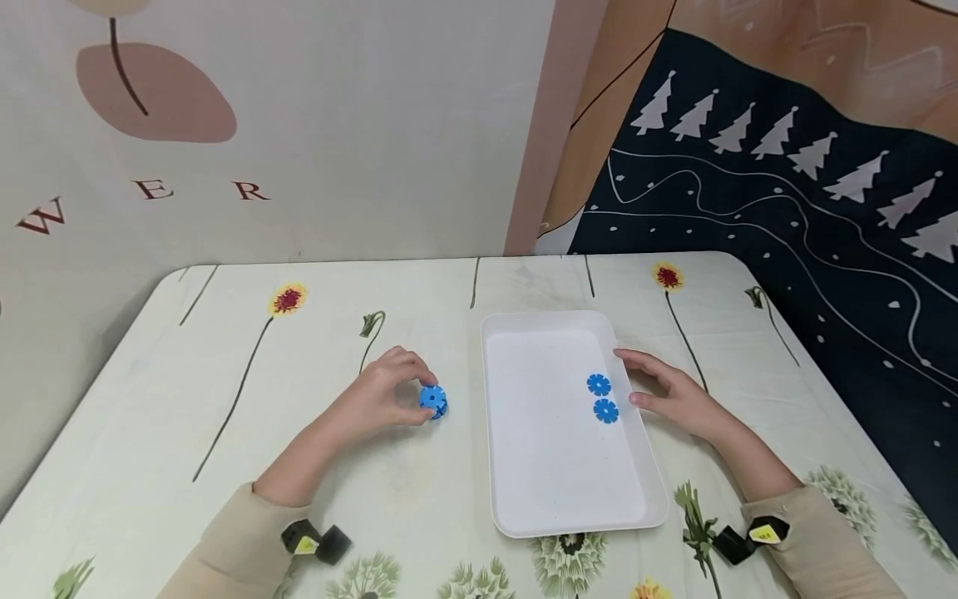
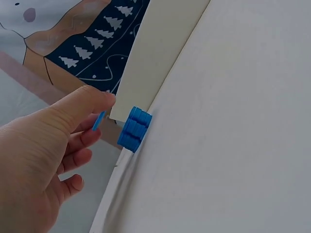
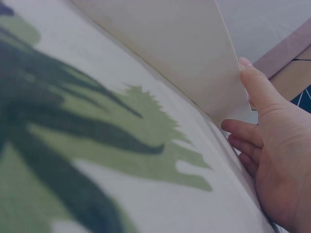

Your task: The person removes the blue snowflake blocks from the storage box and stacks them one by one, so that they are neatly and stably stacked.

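Observation:
Between its thumb and fingertips my left hand (image 1: 385, 388) pinches a thin blue notched disc (image 2: 99, 120), seen nearly edge-on in the left wrist view. Right beside that disc is a short stack of blue notched discs (image 2: 135, 129) on the table; in the head view the held disc (image 1: 432, 397) overlaps the stack. My right hand (image 1: 677, 402) is at the right side of a white tray (image 1: 503, 466), its thumb and fingertips at the rim and its fingers loosely extended. Two blue flower-shaped discs (image 1: 605, 411) lie in the tray near that side.
The table is covered by a white cloth (image 1: 404, 499) printed with flowers. A pale wall hanging (image 1: 359, 125) and a dark one with white trees (image 1: 748, 191) stand behind the table. A black wrist device (image 1: 318, 542) is strapped over each sleeve.

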Demonstrator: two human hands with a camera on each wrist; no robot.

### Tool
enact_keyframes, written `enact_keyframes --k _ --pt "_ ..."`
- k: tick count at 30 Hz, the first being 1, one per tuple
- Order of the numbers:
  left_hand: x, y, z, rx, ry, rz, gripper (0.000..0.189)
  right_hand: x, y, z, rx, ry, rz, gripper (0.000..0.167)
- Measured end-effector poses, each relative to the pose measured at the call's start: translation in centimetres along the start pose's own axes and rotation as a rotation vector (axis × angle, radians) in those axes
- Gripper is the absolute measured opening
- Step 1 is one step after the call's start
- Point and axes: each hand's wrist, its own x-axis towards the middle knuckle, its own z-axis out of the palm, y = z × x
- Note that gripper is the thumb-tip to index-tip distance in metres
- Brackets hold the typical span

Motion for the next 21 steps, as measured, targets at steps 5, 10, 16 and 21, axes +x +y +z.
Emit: enact_keyframes --k 5,10,16,21 --pt "-0.06 -0.2 0.22 0.015 -0.004 -0.046 0.025 -0.03 -0.1 0.03 -0.004 -0.004 -0.005 0.059" --pt "-0.12 -0.41 0.55 0.039 -0.005 -0.062 0.026 0.0 -0.22 0.04 0.004 -0.009 -0.012 0.058" --pt "-0.25 -0.52 0.86 0.056 -0.008 -0.086 0.026 -0.07 -0.32 0.04 -0.004 -0.004 -0.013 0.058" --pt "-0.29 -0.55 0.96 0.057 -0.01 -0.1 0.025 -0.05 -0.18 0.03 0.006 -0.009 -0.023 0.058"
